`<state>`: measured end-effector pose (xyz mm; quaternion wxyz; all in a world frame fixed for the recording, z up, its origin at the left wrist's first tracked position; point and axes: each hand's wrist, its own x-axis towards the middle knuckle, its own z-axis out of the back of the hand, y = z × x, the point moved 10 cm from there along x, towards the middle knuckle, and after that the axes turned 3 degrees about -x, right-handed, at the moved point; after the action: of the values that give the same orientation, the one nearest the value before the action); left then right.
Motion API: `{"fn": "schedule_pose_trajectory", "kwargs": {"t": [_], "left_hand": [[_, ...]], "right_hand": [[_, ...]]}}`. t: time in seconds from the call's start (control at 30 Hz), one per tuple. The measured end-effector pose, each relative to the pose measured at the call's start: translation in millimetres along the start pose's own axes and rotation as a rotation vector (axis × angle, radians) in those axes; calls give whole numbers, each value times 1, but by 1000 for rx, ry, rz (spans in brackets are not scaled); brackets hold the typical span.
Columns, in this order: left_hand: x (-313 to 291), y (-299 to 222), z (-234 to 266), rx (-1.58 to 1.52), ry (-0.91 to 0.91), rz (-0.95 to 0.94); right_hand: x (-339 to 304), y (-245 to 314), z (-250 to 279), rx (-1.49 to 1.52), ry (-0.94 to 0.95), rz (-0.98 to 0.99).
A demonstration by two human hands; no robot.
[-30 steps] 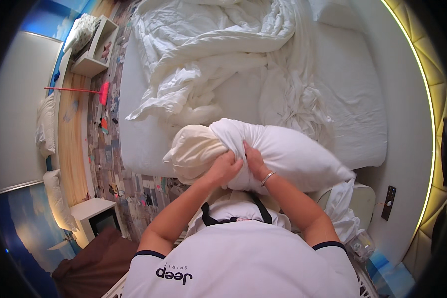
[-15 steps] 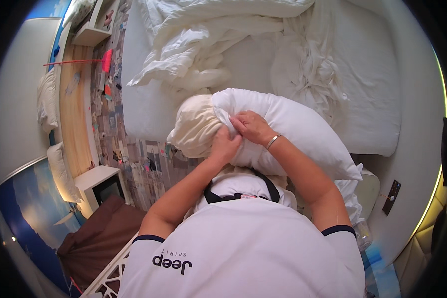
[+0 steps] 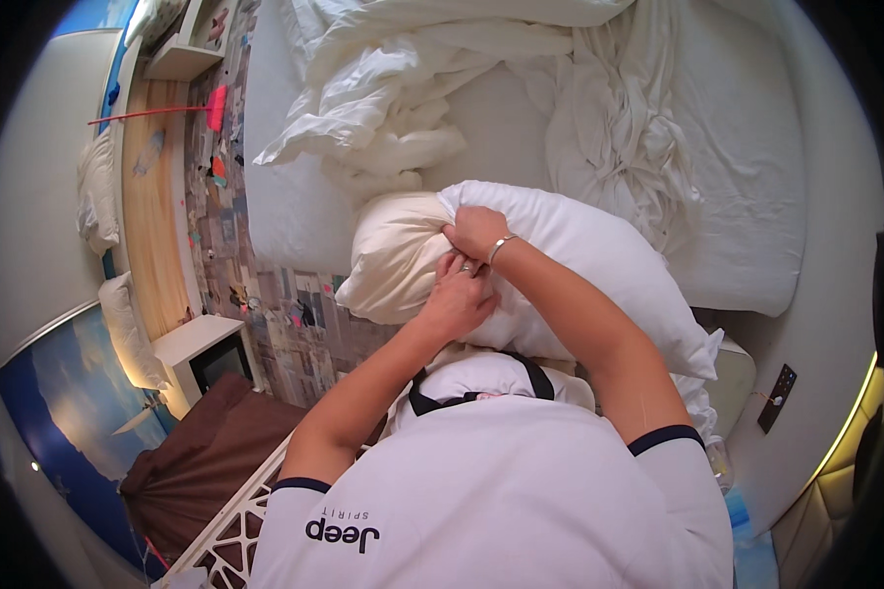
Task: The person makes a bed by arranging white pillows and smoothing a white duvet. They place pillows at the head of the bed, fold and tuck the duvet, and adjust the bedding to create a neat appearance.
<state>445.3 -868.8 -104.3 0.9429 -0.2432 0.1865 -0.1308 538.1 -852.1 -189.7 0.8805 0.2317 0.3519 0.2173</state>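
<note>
A cream pillow (image 3: 388, 260) sticks out at the left from the opening of a white pillowcase (image 3: 589, 250), which covers the rest of it. The two lie across the near edge of the bed, close to my body. My right hand (image 3: 479, 234), with a bracelet at its wrist, is closed on the edge of the pillowcase opening. Just below it, my left hand (image 3: 459, 297) has bent fingers pressed to the same edge, close against the right hand. Part of the gripped cloth is hidden by the fingers.
Crumpled white bedding (image 3: 393, 88) covers the far part of the bed (image 3: 742, 187). On the left, a red broom (image 3: 216, 106) lies over the patterned floor. A white cabinet (image 3: 201, 339) and brown cloth (image 3: 201, 452) are at lower left. A wall panel (image 3: 776, 398) is at right.
My left hand has shifted slightly down and right along the pillowcase edge. The right hand has curled more tightly, and the cream pillow end looks smoother and fuller.
</note>
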Motion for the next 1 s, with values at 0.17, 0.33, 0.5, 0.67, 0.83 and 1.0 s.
{"fn": "schedule_pose_trajectory", "kwargs": {"t": [0.17,0.33,0.5,0.67,0.83,1.0], "left_hand": [[0,13,3,13,-42,115],[-6,23,-10,-59,-113,202],[-13,22,-13,-49,-74,260],[-12,11,-8,-148,7,104],[-7,-28,95,-50,-478,-96],[4,-28,118,-44,-587,-53]], "right_hand": [[37,2,7,-421,-288,153],[54,-87,5,-231,-288,-220],[48,-123,-2,105,-181,-152],[0,-142,-18,699,-183,-261],[-66,-37,86,1346,-300,-86],[-80,-17,128,1327,-528,72]]}}
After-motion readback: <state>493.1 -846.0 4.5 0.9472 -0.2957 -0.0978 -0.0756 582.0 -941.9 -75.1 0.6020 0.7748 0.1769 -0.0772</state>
